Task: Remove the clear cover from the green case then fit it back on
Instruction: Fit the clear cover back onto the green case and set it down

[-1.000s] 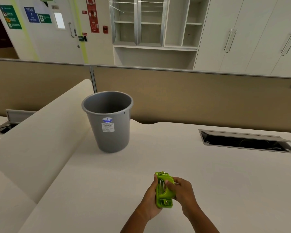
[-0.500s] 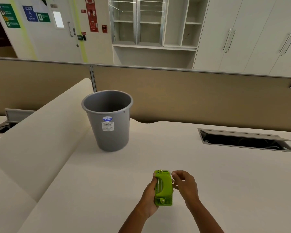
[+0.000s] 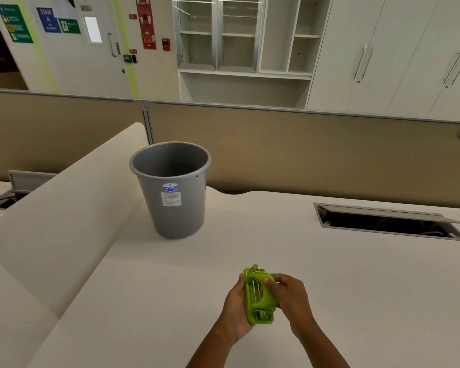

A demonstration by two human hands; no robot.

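Note:
A small green case (image 3: pixel 259 301) with metal strips on its face is held upright just above the desk, low in the middle of the view. My left hand (image 3: pixel 235 306) grips it from the left and behind. My right hand (image 3: pixel 290 296) rests on its right side, with the thumb pressed on the case's front. The clear cover cannot be told apart from the case; I cannot tell whether it is on or off.
A grey plastic bin (image 3: pixel 170 189) stands on the white desk (image 3: pixel 356 288), back left of my hands. An open cable hatch (image 3: pixel 388 224) lies at the right. A curved white divider (image 3: pixel 64 213) rises on the left, with a tan partition (image 3: pixel 303 150) behind the desk.
Half a second ago my right hand was off the case with its fingers beside it; now it is back on the case, thumb on the front. The case stays in my left hand.

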